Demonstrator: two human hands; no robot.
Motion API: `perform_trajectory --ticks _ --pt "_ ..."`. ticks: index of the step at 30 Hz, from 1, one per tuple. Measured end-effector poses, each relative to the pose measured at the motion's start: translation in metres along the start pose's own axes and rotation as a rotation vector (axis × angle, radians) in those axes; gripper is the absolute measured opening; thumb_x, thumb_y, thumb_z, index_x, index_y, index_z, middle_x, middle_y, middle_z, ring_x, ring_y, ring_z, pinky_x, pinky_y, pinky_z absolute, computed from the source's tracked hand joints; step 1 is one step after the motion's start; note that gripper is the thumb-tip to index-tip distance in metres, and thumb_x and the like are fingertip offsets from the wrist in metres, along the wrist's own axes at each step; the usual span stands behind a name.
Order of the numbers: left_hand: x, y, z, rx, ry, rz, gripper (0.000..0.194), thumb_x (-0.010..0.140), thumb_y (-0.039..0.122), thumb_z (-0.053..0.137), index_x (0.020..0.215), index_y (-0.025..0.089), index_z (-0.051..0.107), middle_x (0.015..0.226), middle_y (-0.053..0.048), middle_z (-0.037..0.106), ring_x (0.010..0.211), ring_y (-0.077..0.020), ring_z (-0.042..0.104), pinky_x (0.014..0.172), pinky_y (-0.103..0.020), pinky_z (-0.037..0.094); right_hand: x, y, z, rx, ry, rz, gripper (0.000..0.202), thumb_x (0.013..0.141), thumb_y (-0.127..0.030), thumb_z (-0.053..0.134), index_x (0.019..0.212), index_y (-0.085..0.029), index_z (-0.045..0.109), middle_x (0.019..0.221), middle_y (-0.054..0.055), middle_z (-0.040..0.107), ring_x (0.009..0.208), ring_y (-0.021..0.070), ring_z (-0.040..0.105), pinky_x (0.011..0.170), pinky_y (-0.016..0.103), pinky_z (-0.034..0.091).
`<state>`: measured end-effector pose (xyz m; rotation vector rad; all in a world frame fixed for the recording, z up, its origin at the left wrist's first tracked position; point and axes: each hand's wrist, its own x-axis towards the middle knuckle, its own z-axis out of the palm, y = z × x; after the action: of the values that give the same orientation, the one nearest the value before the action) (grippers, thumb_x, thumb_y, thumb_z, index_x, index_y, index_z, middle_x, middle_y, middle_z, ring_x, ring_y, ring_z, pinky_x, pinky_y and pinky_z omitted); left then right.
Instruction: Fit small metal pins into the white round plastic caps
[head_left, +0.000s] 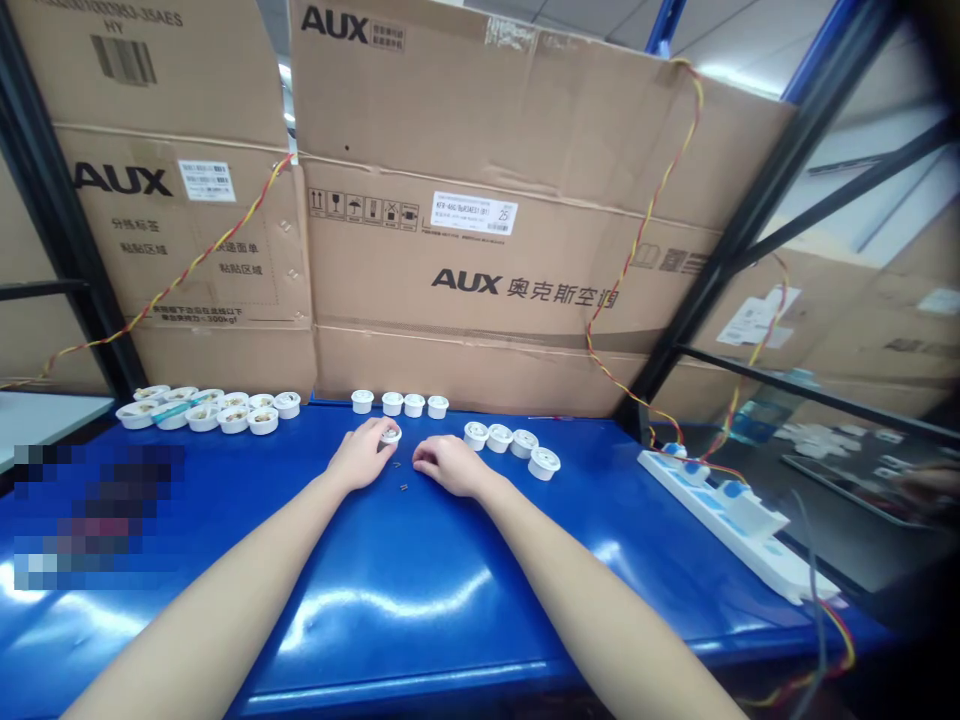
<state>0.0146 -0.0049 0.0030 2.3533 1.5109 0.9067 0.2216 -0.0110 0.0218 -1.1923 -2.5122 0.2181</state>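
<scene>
Work is judged partway. Left hand (pixel 364 455) grips 1 cup (pixel 390 437) on the table (pixel 390 590). Right hand (pixel 448 464), at 4 o'clock, has curled fingers; contents cannot be determined. Loose bits (pixel 403 487): 5 o'clock. 4 rear cups (pixel 414 405): 12. 4 side cups (pixel 524 443): 3. Filled cups (pixel 233 420): 9.

Two bare forearms reach forward from the bottom edge, the left forearm (pixel 244 595) slanting in from the lower left and the right forearm (pixel 589 595) from the lower right, drawing together toward the middle. The left hand's grip (pixel 365 455) has its back turned up, fingers bent and thumb opposite them, closed around something small. The right hand's grip (pixel 450 465) is just beside it, not touching, turned inward, knuckles raised and fingers curled; whether its fingertips pinch anything is unclear.
</scene>
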Motion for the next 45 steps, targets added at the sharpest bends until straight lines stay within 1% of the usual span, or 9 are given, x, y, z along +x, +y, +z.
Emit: perform_trajectory --ticks 5,9,12,14,18,31,36,40,45 --pt "-0.001 -0.001 0.001 0.005 0.014 -0.001 0.029 0.082 0.026 0.056 0.111 0.027 0.057 0.123 -0.004 0.058 0.113 -0.0253 0.055 0.093 -0.038 0.045 0.002 -0.001 0.002 -0.037 -0.002 0.003 0.016 0.089 -0.025 0.055 0.094 -0.024 0.071 0.094 0.003 0.071 0.086 0.0189 0.065 0.076 0.027 0.044" --pt "-0.002 0.006 -0.004 0.019 0.098 0.064 0.034 0.079 0.028 0.06 0.113 0.024 0.057 0.125 -0.006 0.056 0.117 -0.0268 0.051 0.096 -0.04 0.044 0.004 -0.001 0.005 0.0 0.046 0.025 0.02 0.091 -0.025 0.051 0.092 -0.024 0.071 0.095 0.004 0.072 0.087 0.0191 0.065 0.078 0.027 0.044" --pt "-0.004 0.018 -0.012 0.032 0.146 0.201 0.021 0.082 0.026 0.057 0.103 0.024 0.06 0.121 -0.005 0.059 0.117 -0.0246 0.051 0.099 -0.039 0.04 0.005 -0.002 0.006 0.154 0.151 0.078 0.021 0.092 -0.028 0.05 0.09 -0.021 0.07 0.088 0.003 0.072 0.079 0.017 0.063 0.073 0.026 0.044" --pt "-0.005 0.026 -0.015 0.056 0.113 0.274 0.016 0.083 0.028 0.058 0.098 0.024 0.062 0.114 -0.004 0.063 0.114 -0.0238 0.053 0.099 -0.039 0.039 0.005 -0.003 0.005 0.307 0.209 0.112 0.024 0.092 -0.032 0.049 0.089 -0.019 0.069 0.082 0.002 0.071 0.072 0.0153 0.061 0.068 0.025 0.044" --pt "-0.005 0.032 -0.013 0.089 0.08 0.325 0.012 0.087 0.031 0.056 0.091 0.023 0.064 0.103 -0.004 0.068 0.104 -0.0223 0.057 0.095 -0.039 0.04 0.006 -0.007 0.004 0.531 0.247 0.133 0.028 0.089 -0.038 0.051 0.087 -0.016 0.069 0.079 0.002 0.069 0.068 0.0137 0.058 0.064 0.024 0.044" --pt "-0.004 0.025 -0.009 0.112 0.187 0.201 0.018 0.09 0.034 0.052 0.085 0.023 0.066 0.086 -0.002 0.069 0.084 -0.0204 0.061 0.082 -0.035 0.044 0.007 -0.012 0.004 0.68 0.23 0.155 0.027 0.086 -0.04 0.053 0.088 -0.016 0.067 0.073 0.001 0.064 0.06 0.0119 0.053 0.059 0.023 0.043" --pt "-0.004 0.022 -0.011 0.091 0.175 0.191 0.017 0.085 0.035 0.059 0.099 0.024 0.063 0.104 -0.004 0.067 0.102 -0.023 0.059 0.091 -0.036 0.043 0.007 -0.009 0.006 0.587 0.253 0.174 0.026 0.086 -0.038 0.053 0.089 -0.017 0.068 0.078 0.002 0.068 0.064 0.0139 0.057 0.064 0.026 0.045" --pt "-0.002 0.008 -0.005 0.1 0.201 -0.051 0.045 0.078 0.04 0.065 0.119 0.025 0.054 0.127 -0.008 0.058 0.118 -0.0304 0.051 0.092 -0.042 0.043 0.006 -0.006 0.006 0.457 0.3 0.168 0.023 0.086 -0.035 0.055 0.083 -0.018 0.07 0.082 0.003 0.071 0.073 0.0163 0.061 0.071 0.028 0.046" --pt "0.002 -0.007 0.0 0.043 0.062 -0.224 0.036 0.077 0.047 0.064 0.106 0.026 0.058 0.104 -0.005 0.068 0.102 -0.0283 0.06 0.086 -0.039 0.045 0.005 -0.008 0.004 0.385 0.317 0.181 0.019 0.085 -0.031 0.057 0.08 -0.019 0.071 0.081 0.003 0.072 0.073 0.0169 0.064 0.071 0.028 0.046"
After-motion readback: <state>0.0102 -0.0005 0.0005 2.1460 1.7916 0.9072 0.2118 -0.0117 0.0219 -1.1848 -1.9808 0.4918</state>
